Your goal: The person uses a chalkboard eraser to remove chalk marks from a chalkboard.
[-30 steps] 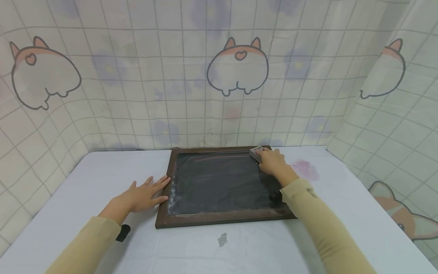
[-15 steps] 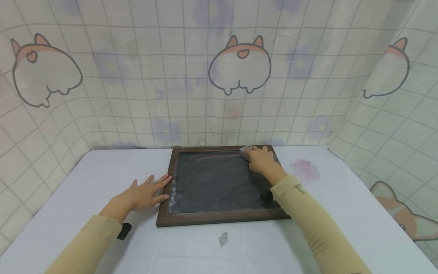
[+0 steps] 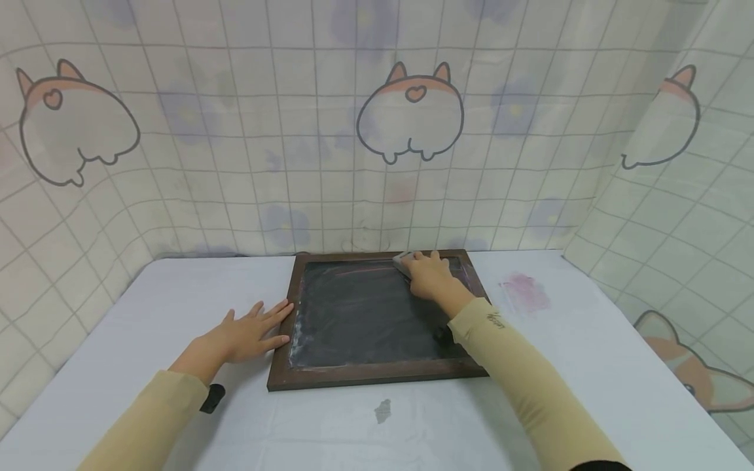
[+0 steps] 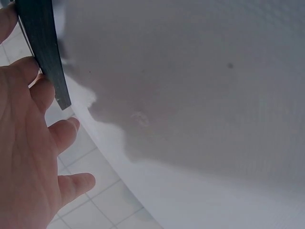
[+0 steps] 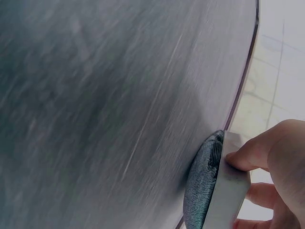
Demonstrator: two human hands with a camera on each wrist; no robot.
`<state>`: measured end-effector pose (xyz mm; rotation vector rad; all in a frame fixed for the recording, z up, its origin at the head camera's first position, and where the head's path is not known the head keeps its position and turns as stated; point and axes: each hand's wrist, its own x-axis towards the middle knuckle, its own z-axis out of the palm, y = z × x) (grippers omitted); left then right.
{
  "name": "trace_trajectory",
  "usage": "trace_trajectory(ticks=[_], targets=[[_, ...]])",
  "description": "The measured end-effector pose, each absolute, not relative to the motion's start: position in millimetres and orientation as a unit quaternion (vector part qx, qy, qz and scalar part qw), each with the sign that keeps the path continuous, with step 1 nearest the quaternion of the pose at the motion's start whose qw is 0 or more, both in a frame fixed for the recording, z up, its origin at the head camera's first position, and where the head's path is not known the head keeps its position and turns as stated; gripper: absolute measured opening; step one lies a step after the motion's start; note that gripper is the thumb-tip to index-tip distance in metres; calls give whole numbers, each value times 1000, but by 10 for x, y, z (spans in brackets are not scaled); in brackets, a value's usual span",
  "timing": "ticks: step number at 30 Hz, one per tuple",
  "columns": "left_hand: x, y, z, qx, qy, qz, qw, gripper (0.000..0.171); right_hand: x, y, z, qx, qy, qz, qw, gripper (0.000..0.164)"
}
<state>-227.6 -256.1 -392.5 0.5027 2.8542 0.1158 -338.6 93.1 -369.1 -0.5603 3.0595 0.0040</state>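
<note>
A framed chalkboard (image 3: 365,314) lies flat on the table, its dark surface smeared with chalk dust along the left edge and a faint reddish streak near the top. My right hand (image 3: 432,278) grips a grey chalkboard eraser (image 3: 403,261) at the board's upper edge. Seen from the right wrist, the eraser's dark felt (image 5: 202,186) presses on the board, with thumb and fingers around its pale back. With fingers spread, my left hand (image 3: 244,333) rests against the left side of the wooden frame (image 3: 281,356); in the left wrist view its fingertips touch the frame's edge.
The white table (image 3: 194,288) carries a pink smudge (image 3: 525,292) right of the board and a grey patch (image 3: 383,411) in front of it. A checked curtain (image 3: 253,190) with cartoon corgis stands behind the table and at both sides.
My right hand has slid the eraser leftward along the board's upper edge, uncovering the upper right corner. The left hand stays in place on the frame.
</note>
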Motion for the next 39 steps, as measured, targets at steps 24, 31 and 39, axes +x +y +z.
trace_trajectory(ticks=[24,31,39], targets=[[-2258,-2547,-3890,173,977,39,122,74,-3331,291,-3646,-225,973,43,41,59],[-2257,-2561,-3867,173,976,39,125,74,-3303,68,-3647,-233,970,53,39,58],[-2261,-2546,-3885,174,976,41,124,74,-3193,-240,-3680,-265,962,56,32,60]])
